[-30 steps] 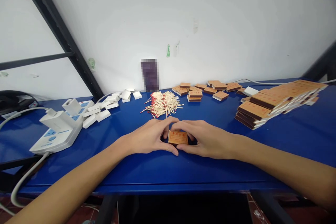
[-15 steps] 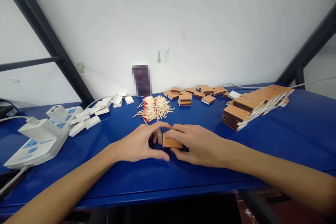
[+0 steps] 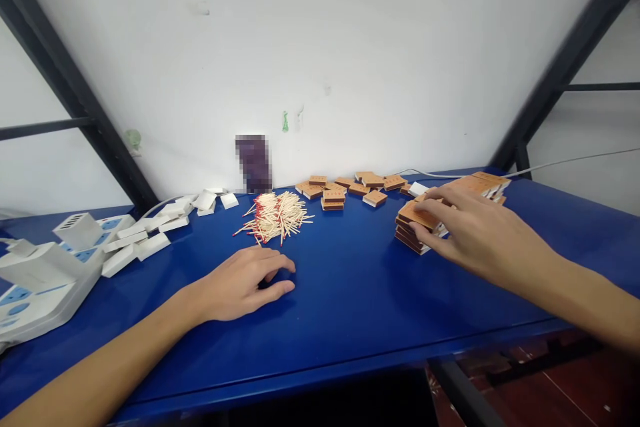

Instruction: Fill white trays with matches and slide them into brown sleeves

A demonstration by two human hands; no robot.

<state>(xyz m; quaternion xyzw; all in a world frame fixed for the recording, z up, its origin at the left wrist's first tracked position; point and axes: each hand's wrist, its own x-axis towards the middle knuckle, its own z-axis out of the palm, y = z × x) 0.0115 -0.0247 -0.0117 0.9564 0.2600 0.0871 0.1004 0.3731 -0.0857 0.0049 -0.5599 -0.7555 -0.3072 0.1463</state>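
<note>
My right hand (image 3: 477, 233) is at the near-left end of a stack of orange and brown matchboxes (image 3: 409, 239). Its thumb and fingers close around a matchbox (image 3: 424, 212) on top; the palm side of that grip is hidden. My left hand (image 3: 245, 285) rests over the blue table with its thumb and forefinger apart, holding nothing visible. Just beyond it lies a heap of red-tipped matches (image 3: 277, 217).
Loose matchboxes (image 3: 359, 188) lie along the wall, two of them piled up. White inner trays (image 3: 155, 221) are scattered at the left, beside a white power strip (image 3: 65, 300) with plugs. A blurred dark upright rectangle (image 3: 254, 163) leans against the wall.
My right hand has moved right, from the table's middle to the stack. The matchbox that was between both hands no longer shows there. My left hand has drawn slightly left; the view has shifted.
</note>
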